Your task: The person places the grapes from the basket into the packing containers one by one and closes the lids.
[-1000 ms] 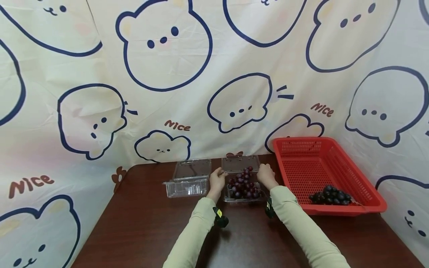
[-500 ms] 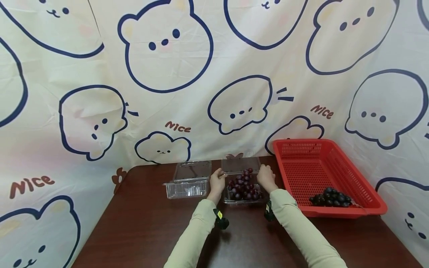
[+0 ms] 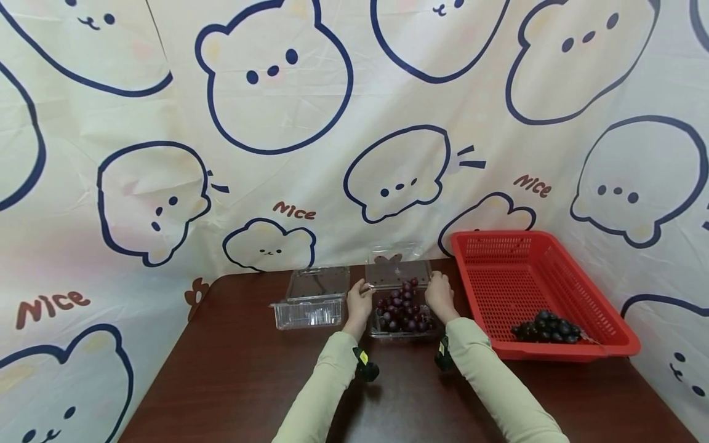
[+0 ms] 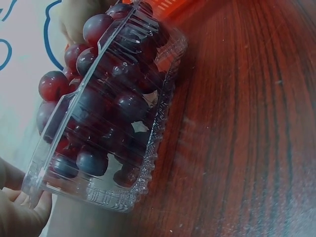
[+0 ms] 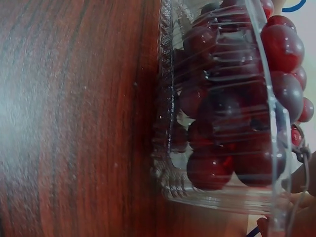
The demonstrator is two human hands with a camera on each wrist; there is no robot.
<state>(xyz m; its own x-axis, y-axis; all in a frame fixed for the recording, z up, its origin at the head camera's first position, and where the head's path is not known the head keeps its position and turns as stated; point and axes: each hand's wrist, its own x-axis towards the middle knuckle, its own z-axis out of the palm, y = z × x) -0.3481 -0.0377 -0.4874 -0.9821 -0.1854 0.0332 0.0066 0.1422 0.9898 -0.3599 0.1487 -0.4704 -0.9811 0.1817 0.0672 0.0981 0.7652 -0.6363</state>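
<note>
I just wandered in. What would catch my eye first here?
Probably the big red basket on the right of the table, with dark grapes lying in its near end. Next, the reddish-purple grapes heaped above the rim of an open clear plastic box, between the left hand and right hand. Behind everything, a pale backdrop shows blue-outlined cartoon faces.

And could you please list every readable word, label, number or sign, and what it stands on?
"Nice": cloth, lower left.
"Nice": cloth, above the left plastic box.
"Nice": cloth, above the red basket.
Yellow tags on black wrist devices: any writing too small to read.
Grape box: none readable.
</note>
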